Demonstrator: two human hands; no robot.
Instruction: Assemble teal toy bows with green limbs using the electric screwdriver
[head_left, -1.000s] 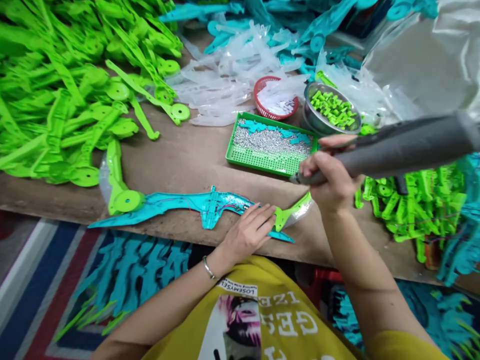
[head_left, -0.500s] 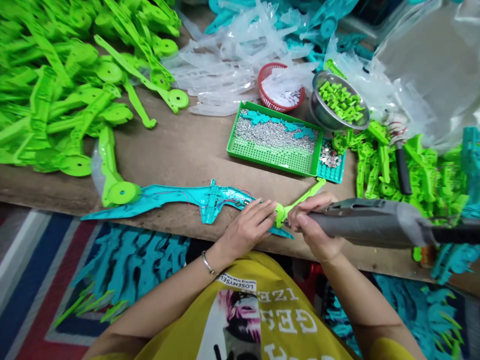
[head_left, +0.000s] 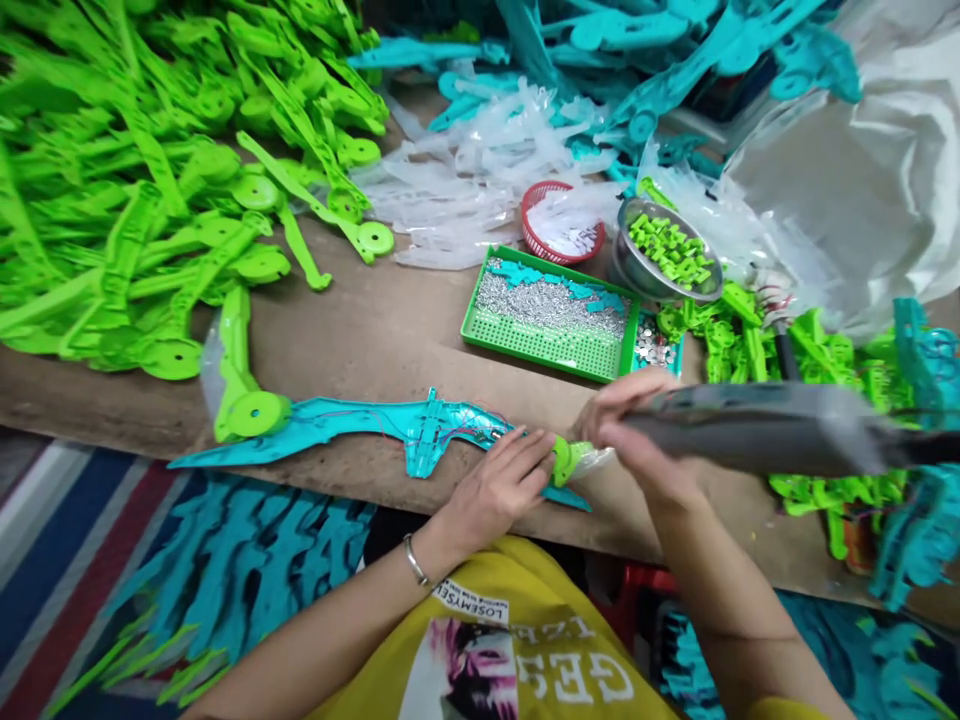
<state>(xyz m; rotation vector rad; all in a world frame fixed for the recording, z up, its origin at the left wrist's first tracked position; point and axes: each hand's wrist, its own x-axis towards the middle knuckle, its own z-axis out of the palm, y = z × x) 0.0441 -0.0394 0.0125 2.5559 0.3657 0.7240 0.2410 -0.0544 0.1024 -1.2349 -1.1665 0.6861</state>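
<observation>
A turquoise bow-shaped plastic shell (head_left: 360, 415) lies along the table's front edge, with thin red wires inside it. Green plastic limbs are set at its two ends: the left one (head_left: 236, 370) stands up the table, and the right one (head_left: 564, 462) sits beside my fingertips. My left hand (head_left: 510, 475) lies flat over the shell's right part, fingers stretched out, thumb hidden. In my right hand (head_left: 637, 430) is a grey electric screwdriver (head_left: 750, 428), held level with fingers wrapped round its front end. Its tip is hidden behind my fingers.
A green tray (head_left: 544, 358) of screws stands behind the shell, near a red basket (head_left: 544, 245) and a metal bowl (head_left: 622, 270) of small green parts. Green limbs (head_left: 150, 200) are heaped at left. Clear plastic pieces (head_left: 465, 170) and turquoise shells (head_left: 675, 50) lie at the back.
My right hand has lifted the screwdriver up and away from the right green limb. My left hand stays on the shell. The whole view has tilted, so the table appears lower.
</observation>
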